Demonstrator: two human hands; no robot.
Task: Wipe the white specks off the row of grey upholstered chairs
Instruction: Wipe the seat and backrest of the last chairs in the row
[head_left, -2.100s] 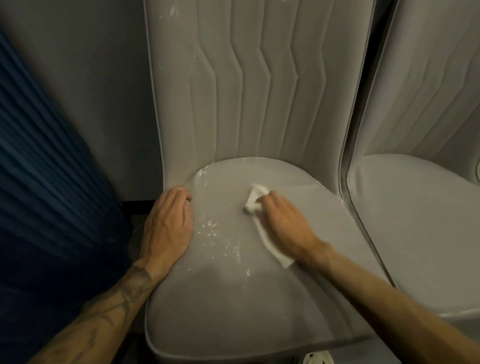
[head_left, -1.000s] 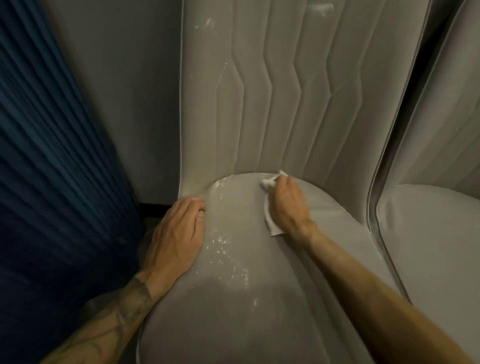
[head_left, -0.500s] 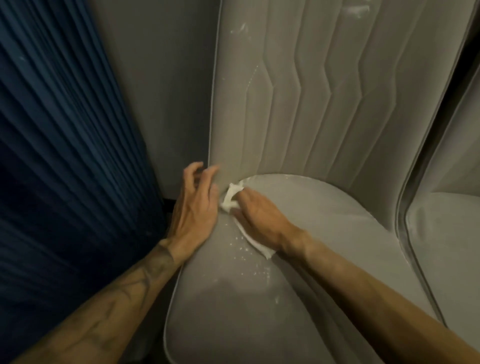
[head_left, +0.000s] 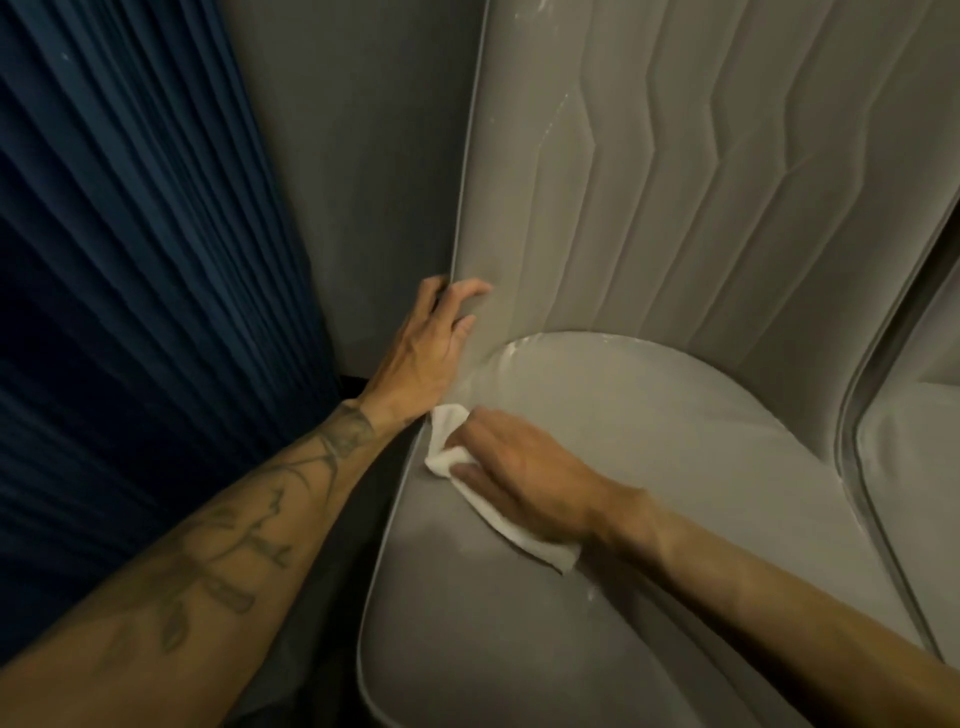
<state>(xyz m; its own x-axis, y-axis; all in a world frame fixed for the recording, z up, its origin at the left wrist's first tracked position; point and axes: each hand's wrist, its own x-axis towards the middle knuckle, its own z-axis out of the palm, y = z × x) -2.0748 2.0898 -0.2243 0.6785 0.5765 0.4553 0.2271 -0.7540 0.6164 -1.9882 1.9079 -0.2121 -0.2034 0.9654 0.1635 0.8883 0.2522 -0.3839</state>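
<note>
- The white cloth (head_left: 540, 543) is thin and limp. It will likely bunch if pushed from 1 corner, so it is best driven under a flat palm, not pinched.
- The right hand (head_left: 524, 483) does just that: its fingers lie straight and close together, pressing the cloth flat on the left edge of the seat (head_left: 675, 441), about midway along it.
- The seat looks padded and soft, so it should give under pressure. The white specks (head_left: 563, 104) seem dry and loose, so light strokes ought to lift them.
- The chair may slide when pushed, so the stiff piped rim is the place to brace.
- The left hand (head_left: 436, 343) has its fingers curled at the left edge of the backrest (head_left: 701, 182) – they seem to hook round it, though the far side is hidden.
- 0.5 s ago the cloth was at the seat's back-left corner; it has since swept toward the front.
- The specks then scattered on the seat's left part no longer show. A pale smear remains at the back rim, and streaks on the backrest.
- The left hand has climbed from the seat edge to the backrest.
</note>
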